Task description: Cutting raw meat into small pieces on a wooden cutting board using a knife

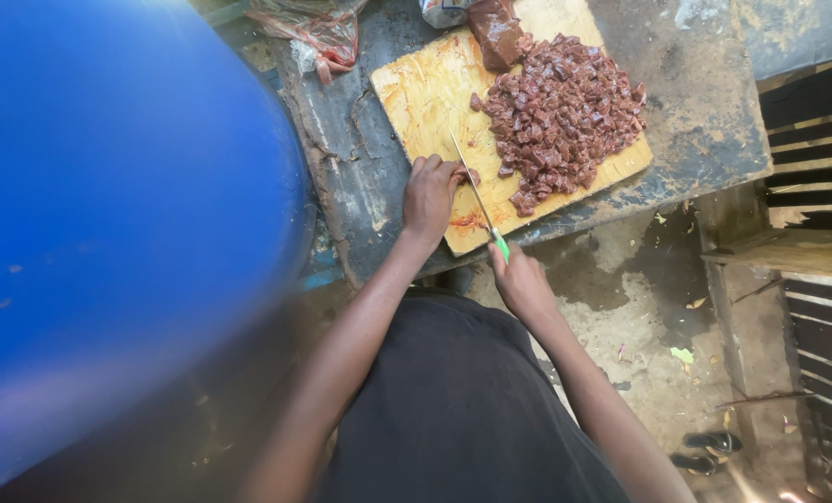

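Two hands, right hand (520, 279) gripping knife (477, 197), left hand (430, 196) pinching meat piece (472, 175), board (425, 93).

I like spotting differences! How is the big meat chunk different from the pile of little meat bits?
The big chunk is one whole uncut piece; the pile of bits is many small cubes. The chunk sits at the board's far edge; the pile spreads across its middle. Both are dark reddish-brown.
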